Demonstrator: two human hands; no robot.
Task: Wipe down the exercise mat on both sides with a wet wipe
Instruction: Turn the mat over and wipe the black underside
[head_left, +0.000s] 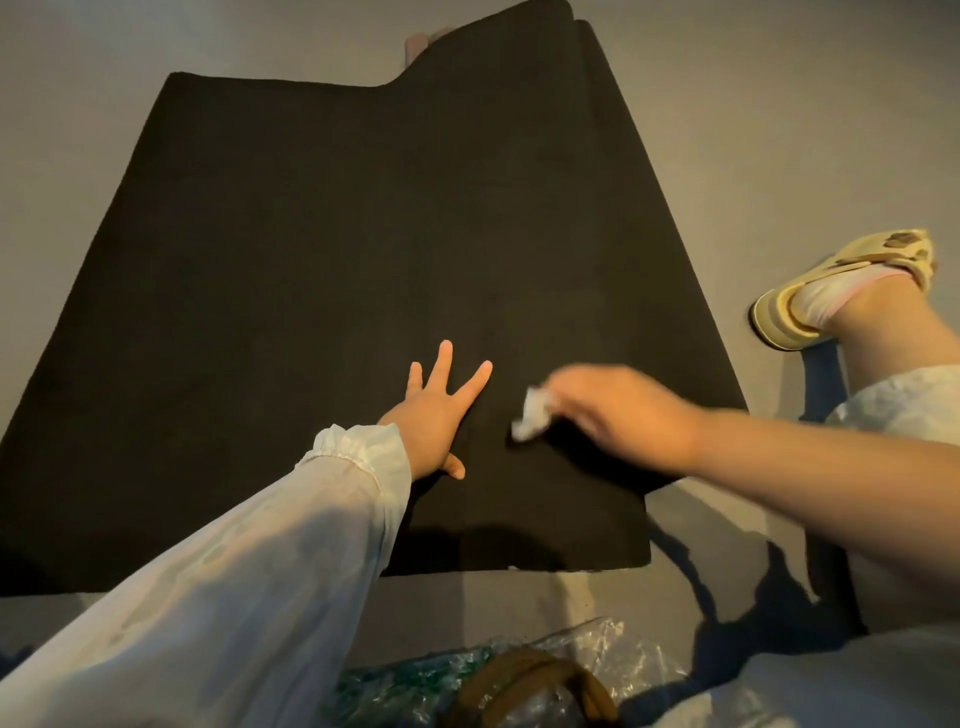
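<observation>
This looks like a room in a home, seen at floor level. A plain grey floor (779, 156) runs to every edge, with a black exercise mat (363, 234) spread across it, a soft slipper (810, 296) on the foot at right, and crinkled plastic packaging (587, 649) lying near.

Mat (332, 270) spread on the floor (779, 130), far end folded back at right. Left hand (434, 415) flat on the mat near its near edge. Right hand (618, 410) just right of it, over the mat, holding a wipe (531, 415) between the two hands. Shoe (831, 291) on the floor right of the mat. Plastic bag (519, 680) on the floor nearest the camera, before the mat's near edge.
</observation>
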